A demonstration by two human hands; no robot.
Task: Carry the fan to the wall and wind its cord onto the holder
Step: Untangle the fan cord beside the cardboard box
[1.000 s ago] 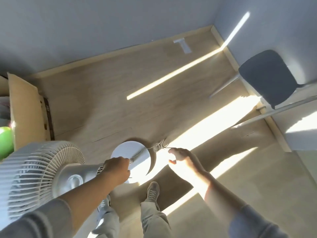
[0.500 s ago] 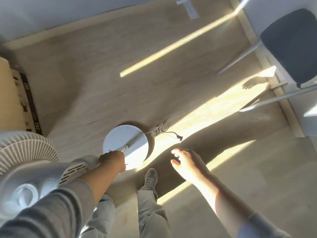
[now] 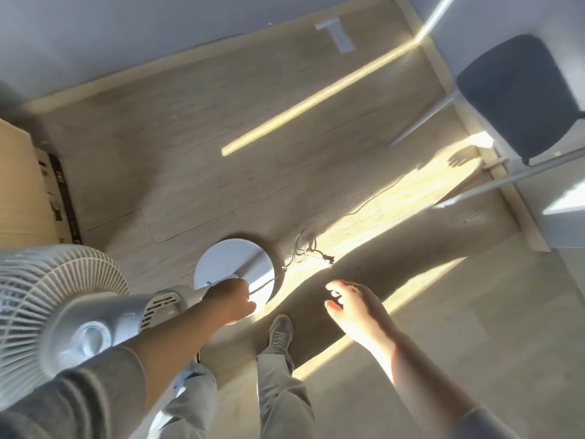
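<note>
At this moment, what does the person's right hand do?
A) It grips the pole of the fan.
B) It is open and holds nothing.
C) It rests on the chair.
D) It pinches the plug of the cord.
B: the right hand hangs in the air with its fingers loosely spread around nothing. The cord lies bunched on the floor, and it is the left hand that grips the fan.

text: none legible | cardboard box (image 3: 22,185) edge print: too blurred to read
</note>
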